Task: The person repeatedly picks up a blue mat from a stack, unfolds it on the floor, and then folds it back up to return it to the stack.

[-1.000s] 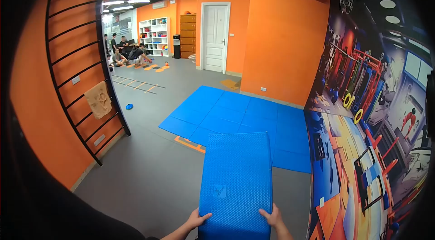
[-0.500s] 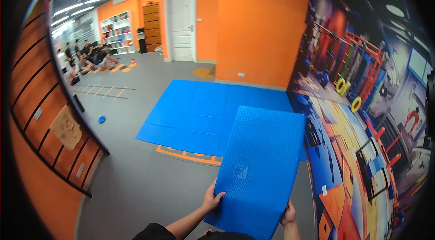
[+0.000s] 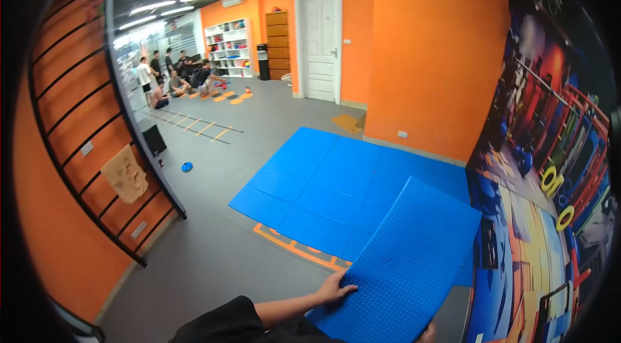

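A blue textured foam mat [image 3: 404, 259] is held up in front of me, tilted, with its far end to the upper right. My left hand [image 3: 335, 289] grips its left edge, thumb on the top face and fingers out of sight beneath. At the lower right edge is my right hand [image 3: 428, 332], mostly hidden by the mat, with only part of it showing around the edge. Beyond the held mat, a larger blue floor mat [image 3: 310, 175] of several joined panels lies on the grey floor, partly covered from view.
Wall bars [image 3: 97, 142] with a cloth [image 3: 125, 175] stand left. A blue disc [image 3: 187, 167] and an agility ladder [image 3: 194, 125] lie on the floor. Several people [image 3: 174, 77] gather far back near a white shelf [image 3: 228, 48]. A mural wall [image 3: 517, 213] runs along the right.
My view has turned left, so the room appears shifted right. The held mat has tilted further to the right and sits lower, with both hands still on it.
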`<state>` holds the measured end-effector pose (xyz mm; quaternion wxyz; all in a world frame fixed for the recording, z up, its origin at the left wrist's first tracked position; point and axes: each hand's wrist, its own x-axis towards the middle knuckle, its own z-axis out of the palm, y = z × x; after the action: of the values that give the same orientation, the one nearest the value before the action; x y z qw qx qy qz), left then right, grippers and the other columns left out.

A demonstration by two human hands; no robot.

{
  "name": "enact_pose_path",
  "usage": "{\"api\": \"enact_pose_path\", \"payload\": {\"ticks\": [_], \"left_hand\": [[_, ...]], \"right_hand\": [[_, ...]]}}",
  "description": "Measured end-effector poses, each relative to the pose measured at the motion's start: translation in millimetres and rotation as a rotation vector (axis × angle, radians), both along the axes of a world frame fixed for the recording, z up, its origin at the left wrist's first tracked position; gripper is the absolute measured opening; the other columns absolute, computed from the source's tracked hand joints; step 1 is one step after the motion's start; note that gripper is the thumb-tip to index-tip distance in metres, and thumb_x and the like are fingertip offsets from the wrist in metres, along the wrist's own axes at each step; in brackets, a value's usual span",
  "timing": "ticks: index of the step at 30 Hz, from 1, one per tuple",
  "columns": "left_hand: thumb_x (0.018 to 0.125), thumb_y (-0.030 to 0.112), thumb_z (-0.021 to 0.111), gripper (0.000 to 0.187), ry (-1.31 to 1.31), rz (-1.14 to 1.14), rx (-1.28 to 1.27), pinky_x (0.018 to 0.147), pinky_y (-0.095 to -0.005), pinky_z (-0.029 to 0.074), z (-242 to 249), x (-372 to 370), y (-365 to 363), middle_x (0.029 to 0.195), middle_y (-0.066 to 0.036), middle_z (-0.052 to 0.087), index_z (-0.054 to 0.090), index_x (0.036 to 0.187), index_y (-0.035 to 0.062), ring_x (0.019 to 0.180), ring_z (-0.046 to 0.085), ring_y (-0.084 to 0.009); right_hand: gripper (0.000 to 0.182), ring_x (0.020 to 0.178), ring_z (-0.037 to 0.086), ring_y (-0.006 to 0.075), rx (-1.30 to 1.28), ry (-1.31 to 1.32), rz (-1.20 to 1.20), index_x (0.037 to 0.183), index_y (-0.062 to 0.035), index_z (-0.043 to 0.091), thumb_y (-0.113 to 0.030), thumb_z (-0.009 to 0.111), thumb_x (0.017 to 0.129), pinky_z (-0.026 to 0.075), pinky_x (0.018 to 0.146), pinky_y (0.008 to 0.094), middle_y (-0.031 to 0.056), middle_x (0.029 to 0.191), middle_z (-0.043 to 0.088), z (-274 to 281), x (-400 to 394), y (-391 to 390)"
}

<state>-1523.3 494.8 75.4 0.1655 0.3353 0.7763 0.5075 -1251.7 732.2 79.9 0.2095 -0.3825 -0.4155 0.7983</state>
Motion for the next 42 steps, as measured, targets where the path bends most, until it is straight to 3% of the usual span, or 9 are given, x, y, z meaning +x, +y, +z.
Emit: {"api": "enact_pose_path", "payload": {"ticks": [7, 9, 14, 18, 23, 27, 32, 38, 42], "left_hand": [[0.067, 0.030, 0.089, 0.085, 0.035, -0.299, 0.027, 0.101, -0.0418, 0.044, -15, -59, 81, 0.123, -0.019, 0.060, 0.047, 0.134, 0.0009, 0.116, 0.058, -0.0322], [0.066, 0.024, 0.090, 0.083, -0.194, -0.469, 0.126, 0.100, -0.0399, 0.045, -27, -77, 121, 0.122, -0.017, 0.061, 0.047, 0.133, 0.0004, 0.114, 0.058, -0.0281], [0.070, 0.014, 0.086, 0.066, -0.261, -0.796, 0.067, 0.097, -0.0375, 0.046, -83, -110, 199, 0.116, -0.015, 0.064, 0.052, 0.124, -0.0032, 0.109, 0.059, -0.0226], [0.074, 0.002, 0.079, 0.053, -0.240, -0.963, 0.037, 0.089, -0.0352, 0.051, -63, -116, 271, 0.107, -0.015, 0.068, 0.054, 0.121, -0.0040, 0.099, 0.065, -0.0220], [0.071, -0.008, 0.072, 0.043, -0.148, -1.066, 0.044, 0.081, -0.0340, 0.054, -63, -122, 340, 0.100, -0.015, 0.071, 0.059, 0.111, -0.0032, 0.090, 0.068, -0.0217], [0.069, -0.010, 0.071, 0.041, 0.008, -1.121, 0.100, 0.078, -0.0327, 0.054, -50, -86, 362, 0.094, -0.016, 0.071, 0.061, 0.108, -0.0028, 0.086, 0.069, -0.0220], [0.069, -0.006, 0.073, 0.043, 0.143, -1.083, -0.074, 0.075, -0.0339, 0.053, -71, -21, 372, 0.089, -0.017, 0.071, 0.060, 0.110, -0.0032, 0.084, 0.070, -0.0243], [0.068, -0.005, 0.072, 0.053, 0.213, -1.033, -0.146, 0.075, -0.0384, 0.053, -107, 69, 386, 0.089, -0.020, 0.070, 0.057, 0.119, -0.0055, 0.085, 0.070, -0.0323], [0.067, -0.004, 0.074, 0.056, 0.446, -0.935, -0.089, 0.080, -0.0406, 0.053, -148, 152, 385, 0.097, -0.024, 0.069, 0.056, 0.120, -0.0077, 0.091, 0.068, -0.0374]], "right_hand": [[0.049, 0.104, 0.062, 0.0293, -0.116, -0.215, -0.171, 0.128, 0.0065, 0.050, -0.032, 0.044, 0.099, 0.052, 0.088, 0.0424, 0.0208, 0.117, 0.062, -23, -12, 19], [0.046, 0.101, 0.063, 0.0268, -0.149, -0.228, -0.226, 0.131, 0.0087, 0.047, -0.021, 0.053, 0.097, 0.055, 0.082, 0.0385, 0.0205, 0.116, 0.062, -29, -9, 17], [0.034, 0.098, 0.063, 0.0215, 0.094, -0.390, -0.557, 0.123, 0.0042, 0.058, -0.003, 0.061, 0.089, 0.054, 0.081, 0.0360, 0.0148, 0.111, 0.066, -12, -19, -29], [0.034, 0.095, 0.064, 0.0208, 0.259, -0.506, -0.793, 0.116, -0.0017, 0.064, 0.005, 0.061, 0.083, 0.053, 0.082, 0.0346, 0.0101, 0.108, 0.068, -68, 6, -55], [0.034, 0.085, 0.067, 0.0203, 0.107, -0.711, -1.072, 0.108, 0.0017, 0.066, 0.009, 0.061, 0.075, 0.054, 0.077, 0.0346, 0.0118, 0.096, 0.071, -69, 76, -114], [0.036, 0.081, 0.069, 0.0234, 0.136, -1.134, -1.197, 0.106, 0.0067, 0.065, 0.008, 0.061, 0.070, 0.056, 0.072, 0.0354, 0.0154, 0.093, 0.071, -89, 170, -183], [0.035, 0.084, 0.070, 0.0254, -0.016, -1.281, -1.327, 0.104, 0.0038, 0.066, 0.005, 0.059, 0.069, 0.054, 0.074, 0.0356, 0.0186, 0.092, 0.071, -94, 266, -256], [0.039, 0.087, 0.070, 0.0287, -0.095, -1.133, -1.334, 0.107, 0.0019, 0.067, 0.003, 0.061, 0.068, 0.054, 0.078, 0.0376, 0.0186, 0.093, 0.072, -105, 374, -252], [0.036, 0.086, 0.069, 0.0296, -0.041, -1.210, -1.295, 0.105, 0.0039, 0.066, 0.003, 0.065, 0.069, 0.053, 0.079, 0.0392, 0.0188, 0.092, 0.071, -171, 474, -232]]}}
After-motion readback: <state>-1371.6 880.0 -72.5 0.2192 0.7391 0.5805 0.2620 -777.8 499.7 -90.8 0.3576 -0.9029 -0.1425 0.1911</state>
